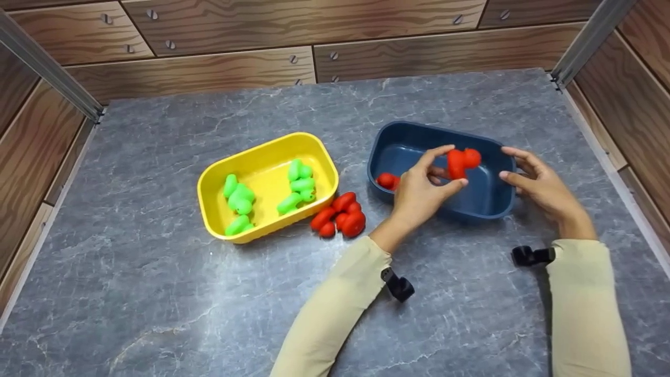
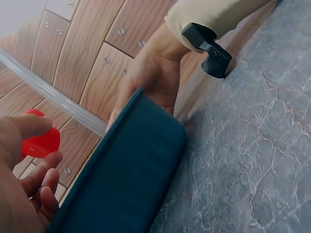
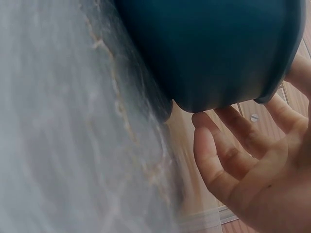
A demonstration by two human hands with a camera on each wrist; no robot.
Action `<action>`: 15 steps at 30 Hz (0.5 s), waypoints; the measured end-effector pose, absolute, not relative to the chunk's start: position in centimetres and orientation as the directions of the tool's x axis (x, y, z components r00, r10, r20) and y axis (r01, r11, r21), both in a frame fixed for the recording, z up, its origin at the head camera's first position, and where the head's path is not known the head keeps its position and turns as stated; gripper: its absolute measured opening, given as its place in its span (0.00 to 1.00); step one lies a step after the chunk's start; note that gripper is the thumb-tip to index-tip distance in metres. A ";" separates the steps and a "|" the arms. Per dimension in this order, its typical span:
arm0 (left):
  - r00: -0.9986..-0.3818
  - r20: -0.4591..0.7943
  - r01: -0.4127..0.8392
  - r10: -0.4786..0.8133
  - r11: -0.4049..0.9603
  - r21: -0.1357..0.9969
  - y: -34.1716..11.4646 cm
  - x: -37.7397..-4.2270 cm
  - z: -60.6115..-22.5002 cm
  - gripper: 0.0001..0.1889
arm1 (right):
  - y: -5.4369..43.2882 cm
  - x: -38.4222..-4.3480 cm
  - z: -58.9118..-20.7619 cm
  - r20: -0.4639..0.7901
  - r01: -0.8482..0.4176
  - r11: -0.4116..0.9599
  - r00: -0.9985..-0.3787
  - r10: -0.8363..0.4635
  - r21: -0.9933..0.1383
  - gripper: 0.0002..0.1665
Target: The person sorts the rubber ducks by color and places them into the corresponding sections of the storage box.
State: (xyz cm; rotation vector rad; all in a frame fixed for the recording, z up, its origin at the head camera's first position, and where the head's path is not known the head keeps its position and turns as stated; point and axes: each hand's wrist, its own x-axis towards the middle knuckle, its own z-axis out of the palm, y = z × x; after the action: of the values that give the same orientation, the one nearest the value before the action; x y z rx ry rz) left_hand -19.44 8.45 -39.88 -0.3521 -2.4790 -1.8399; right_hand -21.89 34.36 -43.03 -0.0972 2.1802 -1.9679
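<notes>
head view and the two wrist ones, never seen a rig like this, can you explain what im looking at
There is no robot, just a person working bare-handed. The widest picture comes from a camera worn on the head, looking down; the other two come from one on each wrist, so they look tilted. On the grey table sit a yellow tub holding green toys and a blue tub. Some red toys lie beside the yellow tub. The left hand pinches another red toy over the blue tub, while the right hand holds that tub's end.
</notes>
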 end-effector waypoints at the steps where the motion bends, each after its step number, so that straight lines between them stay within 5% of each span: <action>1: -0.975 0.159 0.200 0.158 0.290 0.936 8.6 -19.5 -39.9 0.30 | 34.4 -21.9 -43.1 -0.102 0.086 0.090 -0.978 -0.184 -0.992 0.29; 15: -0.972 0.188 0.235 0.144 0.486 0.842 9.4 -20.0 -39.9 0.30 | 34.4 -21.9 -43.1 -0.102 0.083 0.105 -0.977 -0.189 -0.991 0.29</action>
State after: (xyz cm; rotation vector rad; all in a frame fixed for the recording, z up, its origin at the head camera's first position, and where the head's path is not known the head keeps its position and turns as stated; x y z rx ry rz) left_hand -19.96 9.43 -39.88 -0.3363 -2.6280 -1.5105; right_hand -21.89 34.39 -43.08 -0.1055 2.1743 -1.9729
